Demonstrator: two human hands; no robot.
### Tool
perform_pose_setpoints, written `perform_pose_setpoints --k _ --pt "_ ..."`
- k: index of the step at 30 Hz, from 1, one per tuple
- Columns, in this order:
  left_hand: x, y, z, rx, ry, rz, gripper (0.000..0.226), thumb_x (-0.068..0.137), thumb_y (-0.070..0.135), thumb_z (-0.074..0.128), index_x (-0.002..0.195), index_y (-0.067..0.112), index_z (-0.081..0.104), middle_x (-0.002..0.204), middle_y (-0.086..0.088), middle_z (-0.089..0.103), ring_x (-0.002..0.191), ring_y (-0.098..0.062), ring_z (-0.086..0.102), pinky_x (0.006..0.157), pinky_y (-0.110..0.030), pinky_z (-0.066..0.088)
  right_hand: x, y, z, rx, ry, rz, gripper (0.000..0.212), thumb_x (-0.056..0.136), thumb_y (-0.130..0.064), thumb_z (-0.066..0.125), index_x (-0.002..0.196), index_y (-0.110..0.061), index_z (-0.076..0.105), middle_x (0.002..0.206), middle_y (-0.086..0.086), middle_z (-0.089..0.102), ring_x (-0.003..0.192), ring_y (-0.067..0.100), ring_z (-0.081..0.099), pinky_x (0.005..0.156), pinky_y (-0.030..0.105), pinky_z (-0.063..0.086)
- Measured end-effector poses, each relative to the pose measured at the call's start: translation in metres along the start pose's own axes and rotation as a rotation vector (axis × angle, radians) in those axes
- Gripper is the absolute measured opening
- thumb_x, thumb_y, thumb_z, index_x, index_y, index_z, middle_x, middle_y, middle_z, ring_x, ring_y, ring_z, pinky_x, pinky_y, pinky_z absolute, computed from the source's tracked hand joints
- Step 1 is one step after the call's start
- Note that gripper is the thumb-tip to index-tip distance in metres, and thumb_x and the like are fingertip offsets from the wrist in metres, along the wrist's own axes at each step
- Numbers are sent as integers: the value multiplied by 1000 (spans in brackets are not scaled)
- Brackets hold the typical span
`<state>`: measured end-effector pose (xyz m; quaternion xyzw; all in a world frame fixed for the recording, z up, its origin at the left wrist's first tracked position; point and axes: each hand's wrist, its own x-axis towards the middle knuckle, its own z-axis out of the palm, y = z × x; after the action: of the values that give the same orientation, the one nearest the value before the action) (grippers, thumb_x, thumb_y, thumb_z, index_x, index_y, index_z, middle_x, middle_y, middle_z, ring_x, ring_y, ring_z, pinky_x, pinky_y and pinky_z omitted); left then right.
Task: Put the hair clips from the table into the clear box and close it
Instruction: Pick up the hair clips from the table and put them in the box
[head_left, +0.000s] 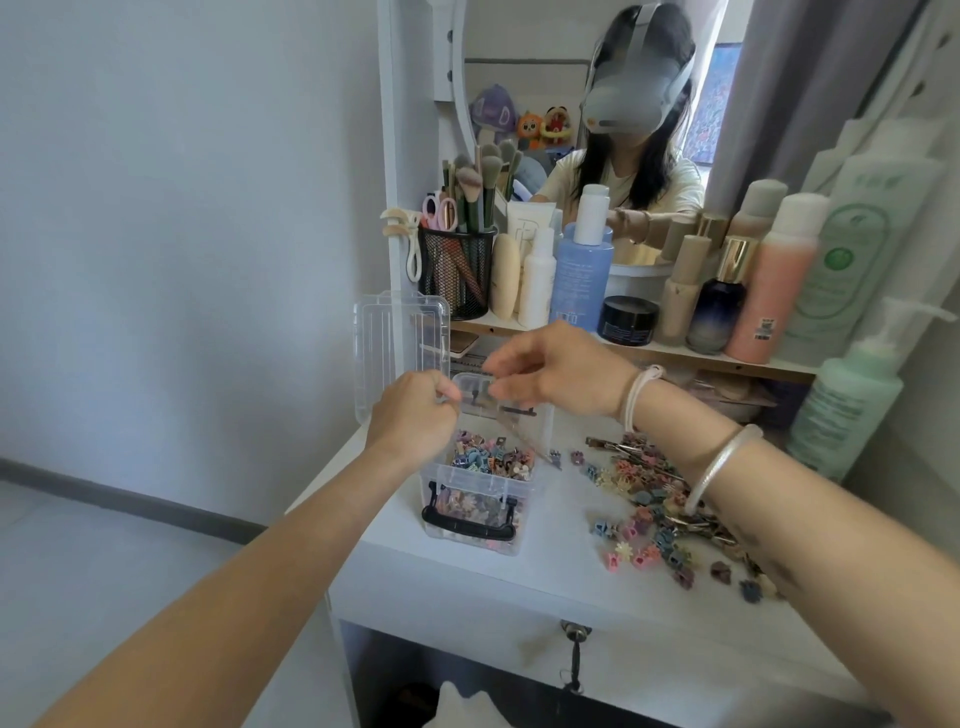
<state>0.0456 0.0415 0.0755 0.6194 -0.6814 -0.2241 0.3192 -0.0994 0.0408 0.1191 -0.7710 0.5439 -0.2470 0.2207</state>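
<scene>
Near the left edge of the worktop stands the clear box, its lid open and upright behind it. It already holds a good depth of small clips in mixed colours. Above it my left hand is curled tight, and my right hand has thumb and forefinger brought together. Both seem to pinch a thin clear piece, perhaps a bag or sleeve, though it is too transparent for me to be sure.

The hair clips not yet boxed lie scattered toward the right edge of the worktop. They are little claw clips, with a heap of metal slides behind them, well apart from the box. I expect them to be light, hard and springy, and apt to skitter or snag one another, so a scooped handful should serve better than picking them singly. The box walls look thin and stiff. I would steady it by a side wall and press the lid down at its front edge, by the black latch.
</scene>
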Motion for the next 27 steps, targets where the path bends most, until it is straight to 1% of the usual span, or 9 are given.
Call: perform_pose_setpoints --k 2,5,11,15,18,21,24,26,27 --pt "0 -1 -1 -5 2 1 25 90 5 47 107 9 64 130 -6 57 123 -25 49 100 -31 37 2 5 -2 -20 18 48 35 82 -19 66 116 -12 61 116 8 65 102 21 62 97 37 49" --pt "0 -1 -2 -9 4 2 24 91 5 47 107 8 65 131 -6 57 124 -25 49 101 -31 37 1 26 -8 -155 99 114 30 87 -14 59 116 -9 60 120 9 63 102 22 60 96 32 47" --pt "1 -1 -2 1 6 1 24 91 5 47 107 9 64 129 -6 58 120 -25 51 99 -31 38 -7 75 16 -542 -255 263 39 88 -19 54 127 -18 48 128 7 56 117 25 52 98 30 42" --pt "3 0 -2 5 6 -3 24 91 5 47 107 9 64 130 -6 57 121 -25 51 100 -32 38 -6 77 31 -593 -261 162 29 85 -7 52 110 -15 62 116 5 64 109 25 57 84 25 43" --pt "2 0 -2 6 9 -5 23 91 6 47 107 9 64 130 -6 57 121 -25 51 100 -32 38 -4 78 33 -557 -228 148 27 81 3 52 96 -11 71 108 5 69 103 22 62 91 27 49" --pt "1 0 -3 10 8 4 24 92 6 47 108 9 64 131 -5 57 121 -24 51 101 -32 38 -2 75 13 -502 -66 149 28 81 6 51 93 -8 72 98 3 69 92 16 62 82 18 46" --pt "1 1 -1 27 0 12 25 92 6 45 108 10 64 132 -4 56 123 -24 50 100 -32 38 -2 55 -18 -92 216 135 22 78 8 60 79 -11 71 81 4 64 77 14 62 69 13 52" --pt "1 2 0 27 -5 13 25 92 6 45 108 11 64 133 -4 55 123 -25 49 100 -32 37 -6 36 -26 232 167 69 24 77 9 63 74 -15 68 76 3 64 63 6 62 63 14 55" --pt "1 3 2 26 -6 14 25 92 7 45 108 11 64 134 -4 54 123 -25 49 100 -32 37 -8 27 -25 267 74 47 21 77 8 64 79 -12 69 77 3 64 59 2 61 61 13 55"
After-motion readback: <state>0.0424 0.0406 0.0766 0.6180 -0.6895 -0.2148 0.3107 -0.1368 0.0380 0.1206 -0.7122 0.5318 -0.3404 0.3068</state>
